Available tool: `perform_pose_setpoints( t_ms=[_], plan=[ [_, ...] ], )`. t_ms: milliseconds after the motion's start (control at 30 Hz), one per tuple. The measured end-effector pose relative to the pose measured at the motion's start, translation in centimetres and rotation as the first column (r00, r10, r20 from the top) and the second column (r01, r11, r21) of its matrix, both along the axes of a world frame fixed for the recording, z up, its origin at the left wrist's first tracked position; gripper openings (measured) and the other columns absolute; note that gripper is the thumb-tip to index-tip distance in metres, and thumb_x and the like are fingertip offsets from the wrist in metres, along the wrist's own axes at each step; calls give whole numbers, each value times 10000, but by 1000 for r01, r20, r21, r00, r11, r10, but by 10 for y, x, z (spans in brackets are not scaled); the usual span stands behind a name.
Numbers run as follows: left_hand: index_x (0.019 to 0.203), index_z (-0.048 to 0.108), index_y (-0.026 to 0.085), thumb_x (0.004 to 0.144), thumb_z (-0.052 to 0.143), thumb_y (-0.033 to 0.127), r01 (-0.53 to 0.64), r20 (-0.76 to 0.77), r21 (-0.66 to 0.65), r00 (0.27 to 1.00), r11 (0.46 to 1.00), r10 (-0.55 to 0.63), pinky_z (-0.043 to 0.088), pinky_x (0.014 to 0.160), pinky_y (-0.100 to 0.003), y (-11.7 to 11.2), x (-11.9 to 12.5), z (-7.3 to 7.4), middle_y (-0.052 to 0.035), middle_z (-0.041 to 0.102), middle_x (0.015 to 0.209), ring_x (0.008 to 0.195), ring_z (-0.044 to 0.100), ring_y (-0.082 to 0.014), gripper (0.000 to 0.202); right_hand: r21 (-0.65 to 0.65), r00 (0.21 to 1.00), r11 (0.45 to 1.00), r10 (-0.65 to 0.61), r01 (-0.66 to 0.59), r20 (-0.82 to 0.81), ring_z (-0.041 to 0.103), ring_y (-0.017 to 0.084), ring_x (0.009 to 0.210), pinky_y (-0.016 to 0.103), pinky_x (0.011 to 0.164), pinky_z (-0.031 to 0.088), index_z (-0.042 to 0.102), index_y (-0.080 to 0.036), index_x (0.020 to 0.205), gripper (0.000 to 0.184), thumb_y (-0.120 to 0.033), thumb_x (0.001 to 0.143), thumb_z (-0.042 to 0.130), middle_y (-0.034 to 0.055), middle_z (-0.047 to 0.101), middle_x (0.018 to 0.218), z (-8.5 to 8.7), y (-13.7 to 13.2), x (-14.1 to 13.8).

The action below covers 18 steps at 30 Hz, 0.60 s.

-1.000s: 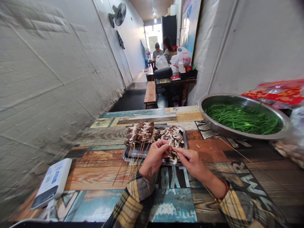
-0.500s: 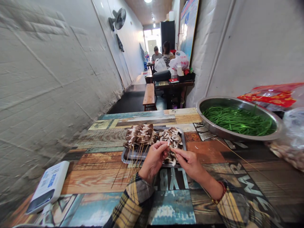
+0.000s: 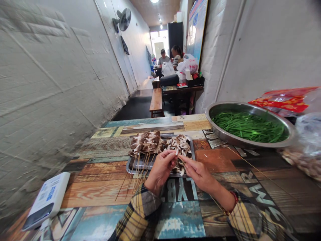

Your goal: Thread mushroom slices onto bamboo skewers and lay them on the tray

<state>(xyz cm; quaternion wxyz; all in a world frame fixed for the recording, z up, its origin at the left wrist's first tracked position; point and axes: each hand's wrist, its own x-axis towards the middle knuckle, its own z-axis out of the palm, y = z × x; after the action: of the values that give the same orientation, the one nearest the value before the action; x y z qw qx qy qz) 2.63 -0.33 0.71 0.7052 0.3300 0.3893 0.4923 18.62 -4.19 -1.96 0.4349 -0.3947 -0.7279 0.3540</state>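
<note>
Above the front of a metal tray (image 3: 193, 154), my two hands meet at the fingertips. My left hand (image 3: 160, 169) is closed in a pinch on a small pale mushroom piece (image 3: 177, 151), mostly covered by the fingers. A thin bamboo skewer (image 3: 181, 160) is gripped in my right hand (image 3: 200, 174), its tip at the mushroom and its tail running back under my wrist. Loose sliced mushrooms (image 3: 182, 144) lie in the tray's right part. Skewered mushrooms (image 3: 145, 142) are stacked at its left, their sticks pointing toward me.
A steel basin (image 3: 209, 113) of green chives (image 3: 248, 127) stands at the right, beside plastic bags (image 3: 309, 134). A lone skewer (image 3: 258, 170) lies on the table. At the left sits a white device (image 3: 47, 197). Two people sit at a table farther back.
My fingertips have drawn closer together, the right hand shifting slightly left with the skewer toward the mushroom. The whole view has shifted a little. One seated person's head has turned.
</note>
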Motion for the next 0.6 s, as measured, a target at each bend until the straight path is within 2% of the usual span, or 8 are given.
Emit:
perform_pose_setpoints(
  t_ms=[167, 433, 600],
  plan=[
    [710, 694, 114, 577, 826, 263, -17, -35, 33, 999, 999, 19, 330, 459, -138, -1, 1, 1, 6, 598, 608, 483, 450, -22, 240, -6, 1000, 1000, -8, 9, 16, 523, 109, 513, 217, 508, 461, 522, -122, 1344, 460, -324, 970, 345, 21, 625, 685, -1, 0, 1],
    [639, 649, 116, 554, 828, 288, -13, -65, 20, 998, 1000, 14, 274, 428, -140, -3, 3, 1, 18, 563, 559, 444, 404, -17, 263, 126, 991, 985, -121, 113, 53, 661, 175, 704, 274, 665, 537, 627, -175, 1203, 385, -320, 960, 365, 61, 700, 781, -4, 0, -3],
    [640, 636, 119, 579, 804, 310, 19, -92, 44, 996, 999, -14, 232, 426, -156, -3, 4, -1, 33, 517, 511, 426, 381, -23, 262, 166, 981, 971, -183, 171, 60, 677, 181, 725, 277, 676, 534, 650, -194, 1135, 341, -298, 955, 380, 71, 721, 836, -8, 1, -5]
  ],
)
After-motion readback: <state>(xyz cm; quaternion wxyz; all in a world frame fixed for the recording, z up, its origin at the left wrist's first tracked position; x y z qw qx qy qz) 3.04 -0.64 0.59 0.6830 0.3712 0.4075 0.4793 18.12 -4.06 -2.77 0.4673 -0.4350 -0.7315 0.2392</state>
